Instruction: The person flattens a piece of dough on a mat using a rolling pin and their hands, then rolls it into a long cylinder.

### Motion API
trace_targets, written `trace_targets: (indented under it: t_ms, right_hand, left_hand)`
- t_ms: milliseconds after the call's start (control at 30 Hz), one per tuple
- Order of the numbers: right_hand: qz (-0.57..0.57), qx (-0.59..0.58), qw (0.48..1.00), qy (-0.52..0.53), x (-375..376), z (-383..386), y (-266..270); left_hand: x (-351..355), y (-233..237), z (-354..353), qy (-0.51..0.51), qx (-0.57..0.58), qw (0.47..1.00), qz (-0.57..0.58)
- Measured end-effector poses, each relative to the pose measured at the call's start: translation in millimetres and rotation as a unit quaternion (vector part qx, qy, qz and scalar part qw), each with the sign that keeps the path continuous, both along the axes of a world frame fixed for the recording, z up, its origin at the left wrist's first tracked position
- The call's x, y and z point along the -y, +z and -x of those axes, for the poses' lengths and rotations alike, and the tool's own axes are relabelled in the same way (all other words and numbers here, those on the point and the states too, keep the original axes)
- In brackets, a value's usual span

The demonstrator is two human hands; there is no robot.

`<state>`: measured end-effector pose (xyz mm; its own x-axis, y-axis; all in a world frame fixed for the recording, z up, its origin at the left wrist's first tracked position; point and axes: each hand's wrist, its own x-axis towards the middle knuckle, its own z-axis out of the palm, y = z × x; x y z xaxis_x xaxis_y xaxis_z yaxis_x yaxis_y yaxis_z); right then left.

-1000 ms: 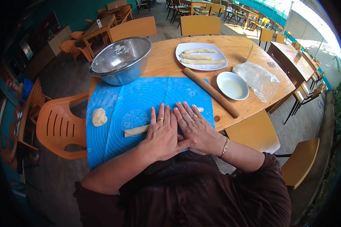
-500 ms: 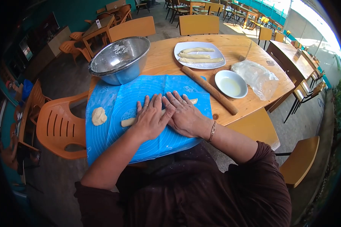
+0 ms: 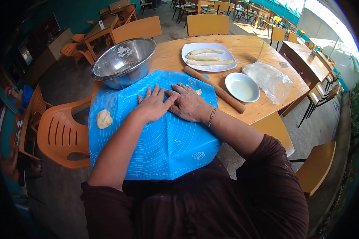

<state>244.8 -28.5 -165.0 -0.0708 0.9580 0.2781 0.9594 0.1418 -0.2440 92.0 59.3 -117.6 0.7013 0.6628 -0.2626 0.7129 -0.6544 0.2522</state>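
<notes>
My left hand (image 3: pixel 153 104) and my right hand (image 3: pixel 189 103) lie flat side by side, palms down, thumbs meeting, fingers stretched out. A rope of dough (image 3: pixel 198 92) is beneath them; only its right end shows past my right hand, the rest is covered. Under both is a blue silicone pastry mat (image 3: pixel 147 147) with printed circles, its near part draping over the table edge. A small lump of dough (image 3: pixel 104 119) rests on the mat's left side, apart from my hands.
A steel mixing bowl (image 3: pixel 125 65) stands back left. A white plate (image 3: pixel 187 49) with dough ropes is at the back. A rolling pin (image 3: pixel 215 89), a white dish of liquid (image 3: pixel 242 87) and a plastic bag (image 3: pixel 271 83) lie right. An orange chair (image 3: pixel 64 131) stands left.
Both hands have pushed forward, away from my body, covering the dough rope's left end. The mat has slid and bunched forward, and the rolling pin has shifted slightly away.
</notes>
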Motion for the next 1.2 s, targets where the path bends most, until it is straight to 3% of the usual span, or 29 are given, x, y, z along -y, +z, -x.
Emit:
trace_targets:
  t_ms: [167,233,467,533,600,633,767,867,967,1100,1200]
  right_hand:
    - [-0.027,0.011,1.0,-0.002,27,10,12]
    - [-0.028,0.026,0.999,0.015,31,9,9]
    - [-0.025,0.048,0.998,0.027,58,10,37]
    - [0.004,0.031,0.999,0.04,66,15,32]
    - [-0.129,0.048,0.99,0.017,67,17,6]
    - [-0.128,0.048,0.991,0.015,66,16,2]
    - [-0.061,0.05,0.997,0.007,57,15,2]
    - [-0.05,0.084,0.995,-0.002,64,19,4]
    - [-0.052,0.096,0.994,0.003,90,27,8]
    - [-0.05,0.071,0.996,0.012,107,34,9]
    - [-0.039,0.064,0.997,0.001,92,28,11]
  left_hand:
    - [3,5,11,-0.011,-0.011,0.999,0.029]
    - [3,-10,14,-0.035,0.021,0.997,-0.06]
    - [13,-7,22,-0.059,0.054,0.996,-0.049]
    - [24,-11,24,-0.142,0.127,0.978,-0.079]
    - [35,-19,24,-0.153,0.147,0.975,-0.068]
    - [39,-22,22,-0.163,0.166,0.971,-0.059]
    - [37,-24,16,-0.166,0.126,0.965,-0.162]
    - [44,-14,19,-0.159,0.061,0.972,-0.162]
    - [61,-22,34,-0.214,0.106,0.95,-0.203]
    - [79,-25,42,-0.212,0.09,0.944,-0.238]
    - [67,-18,31,-0.189,0.086,0.961,-0.182]
